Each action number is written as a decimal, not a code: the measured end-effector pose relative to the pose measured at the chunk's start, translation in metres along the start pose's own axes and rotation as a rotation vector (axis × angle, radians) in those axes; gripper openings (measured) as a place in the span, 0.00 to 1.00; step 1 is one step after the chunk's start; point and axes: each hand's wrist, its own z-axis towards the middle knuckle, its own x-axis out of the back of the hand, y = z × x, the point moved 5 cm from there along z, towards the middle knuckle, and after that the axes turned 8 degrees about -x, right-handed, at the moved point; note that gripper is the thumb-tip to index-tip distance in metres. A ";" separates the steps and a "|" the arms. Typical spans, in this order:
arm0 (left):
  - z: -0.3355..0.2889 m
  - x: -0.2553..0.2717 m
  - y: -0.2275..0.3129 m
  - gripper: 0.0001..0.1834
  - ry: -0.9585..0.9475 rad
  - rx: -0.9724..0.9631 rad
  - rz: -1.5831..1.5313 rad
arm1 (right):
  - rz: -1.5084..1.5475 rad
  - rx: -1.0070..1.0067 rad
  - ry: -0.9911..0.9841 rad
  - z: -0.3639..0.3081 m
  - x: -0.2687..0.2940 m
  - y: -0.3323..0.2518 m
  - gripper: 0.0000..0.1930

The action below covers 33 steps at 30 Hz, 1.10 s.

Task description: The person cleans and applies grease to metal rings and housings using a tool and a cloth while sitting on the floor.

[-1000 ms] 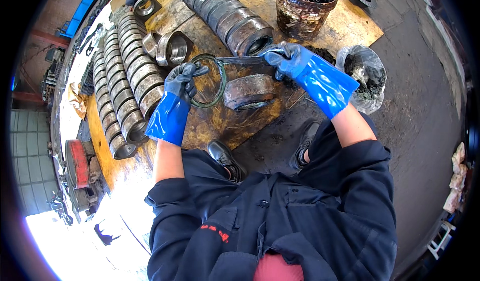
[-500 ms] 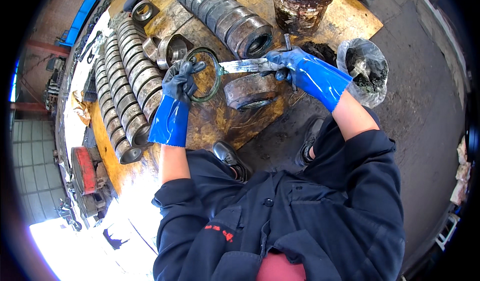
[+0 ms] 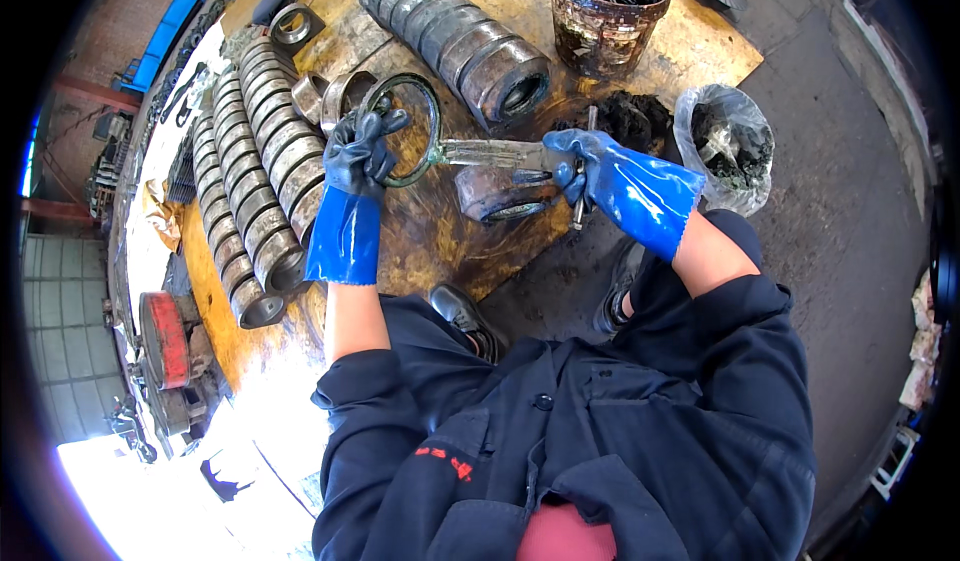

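Head view: left hand [image 3: 362, 156], in a blue glove darkened at the fingers, clenched on a thin dark ring [image 3: 405, 129], held upright above the worktop [image 3: 440, 231]. Right hand [image 3: 590, 166], also blue-gloved, closed around a flat greasy metal blade [image 3: 490, 153], tip reaching the ring's lower right edge; a slim rod [image 3: 583, 171] gripped in the same hand, running down past the fingers. Ring raised just above a short metal sleeve [image 3: 345, 96], near the middle of the yellowish, oil-stained worktop. Just below the blade, a single metal cylinder [image 3: 500, 194] lying on its side. Left of the ring, two long rows of stacked metal rings [image 3: 262, 186], curving down toward the worktop's near edge; behind, another row of larger rings [image 3: 455, 36] lying diagonally. Rusty bucket [image 3: 605, 11] full of dark rings at the far edge; clear plastic bag [image 3: 725, 146] of greasy parts on the floor, just right of the right hand. Black shoes [image 3: 465, 321] below the worktop's edge, dark work jacket [image 3: 600, 431] filling the lower frame
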 end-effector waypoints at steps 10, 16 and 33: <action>0.002 0.002 -0.003 0.18 0.043 -0.180 0.095 | 0.529 -0.356 -0.361 -0.028 -0.048 0.043 0.06; 0.024 0.027 -0.014 0.18 -0.048 -0.195 -0.426 | 0.588 -0.443 -0.815 -0.051 -0.070 0.055 0.06; 0.032 0.082 -0.040 0.22 0.105 -0.057 -0.354 | 0.015 0.404 1.021 -0.184 0.265 -0.030 0.17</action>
